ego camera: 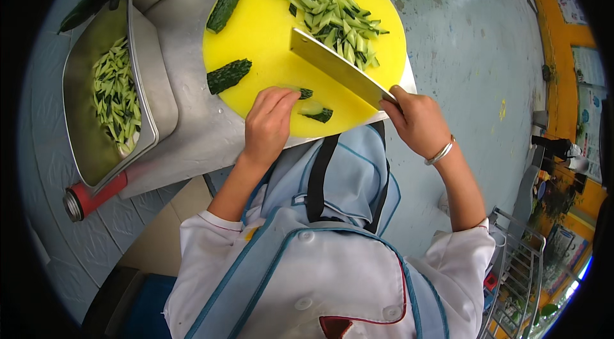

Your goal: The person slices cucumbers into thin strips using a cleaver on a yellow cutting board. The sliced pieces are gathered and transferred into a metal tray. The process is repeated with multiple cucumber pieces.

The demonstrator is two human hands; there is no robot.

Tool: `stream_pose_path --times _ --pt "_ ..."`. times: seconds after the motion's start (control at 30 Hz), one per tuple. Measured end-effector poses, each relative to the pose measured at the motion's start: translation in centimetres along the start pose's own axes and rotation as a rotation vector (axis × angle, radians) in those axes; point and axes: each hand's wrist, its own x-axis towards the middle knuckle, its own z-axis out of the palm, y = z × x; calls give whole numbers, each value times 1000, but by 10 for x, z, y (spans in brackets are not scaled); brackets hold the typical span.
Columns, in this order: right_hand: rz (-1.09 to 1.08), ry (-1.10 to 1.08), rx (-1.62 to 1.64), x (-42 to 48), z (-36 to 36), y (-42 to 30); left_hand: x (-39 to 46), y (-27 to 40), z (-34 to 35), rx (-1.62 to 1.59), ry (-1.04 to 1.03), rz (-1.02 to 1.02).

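Note:
My right hand (415,120) grips the handle of a cleaver (336,68), whose broad blade slants across the yellow round cutting board (268,37). With bunched fingertips, my left hand (272,118) is on a cucumber piece (305,94) near the board's near edge; the fingers hide part of it. Beside that piece lies another cut cucumber piece (317,112), pale flesh showing. Two thicker cucumber sections, one at the upper left (226,5) and one lower down (229,76), rest at the board's left side. Beyond the blade is a pile of cut cucumber slices (336,17).
Left of the board stands a deep metal pan (156,65) holding cut cucumber (116,94). Whole cucumbers (81,13) lie behind it. A red cylindrical bottle (98,195) is by the metal table's (192,147) left edge. A wire rack (518,262) and a distant person (556,147) are at right.

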Motion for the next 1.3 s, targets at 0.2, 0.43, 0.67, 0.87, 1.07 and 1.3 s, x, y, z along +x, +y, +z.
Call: stream_pose_path --times 0.2,0.43,0.67,0.87,1.07,1.3 --pt "-26 27 -138 -14 -4 -17 15 -12 10 5 -71 156" --pt "-74 -31 -171 -17 9 -32 15 -11 12 81 -65 219" --pt "-74 -54 -108 -7 -4 -25 9 -12 14 146 -21 212" --pt "-35 -93 -129 -6 6 -29 8 -9 14 181 -42 211" --pt "-103 -39 -60 -4 -7 -23 8 -12 14 169 -14 207" --pt "-24 -105 -48 6 3 -21 10 -8 12 168 -44 217"
